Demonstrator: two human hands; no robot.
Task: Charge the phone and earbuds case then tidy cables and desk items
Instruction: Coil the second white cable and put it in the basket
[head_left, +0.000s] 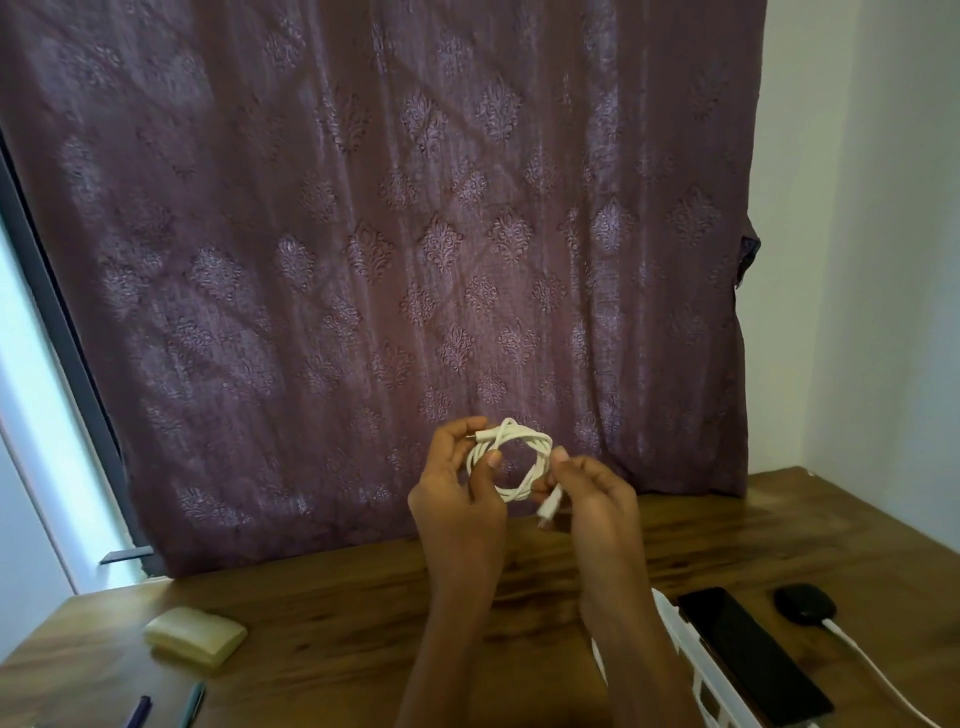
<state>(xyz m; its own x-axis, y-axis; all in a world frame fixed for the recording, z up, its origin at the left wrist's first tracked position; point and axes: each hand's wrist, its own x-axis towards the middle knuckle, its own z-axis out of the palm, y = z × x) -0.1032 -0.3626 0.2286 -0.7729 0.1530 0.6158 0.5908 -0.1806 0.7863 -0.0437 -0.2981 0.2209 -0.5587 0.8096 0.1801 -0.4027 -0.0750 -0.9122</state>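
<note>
Two pens (139, 711) lie at seven o'clock on the table (337, 597), with a pale yellow pad (195, 635) at eight o'clock. At four o'clock the phone (753, 654) lies beside a white power strip (680, 639). Beyond it sits the black earbuds case (804, 603), contents hidden, with a white charging cable (872, 670) plugged in. Above the table's middle, the left hand (460, 499) and right hand (592, 499) pinch a coiled cable (511, 462).

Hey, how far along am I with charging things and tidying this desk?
Done, it seems: the earbuds case has a white lead plugged in. The phone lies beside the power strip; no lead to it shows, so I can't confirm it. In hand: left grip and right grip pinch a coiled cable above the desk. Still to do: stow that coil, then the pad and two pens.
</note>
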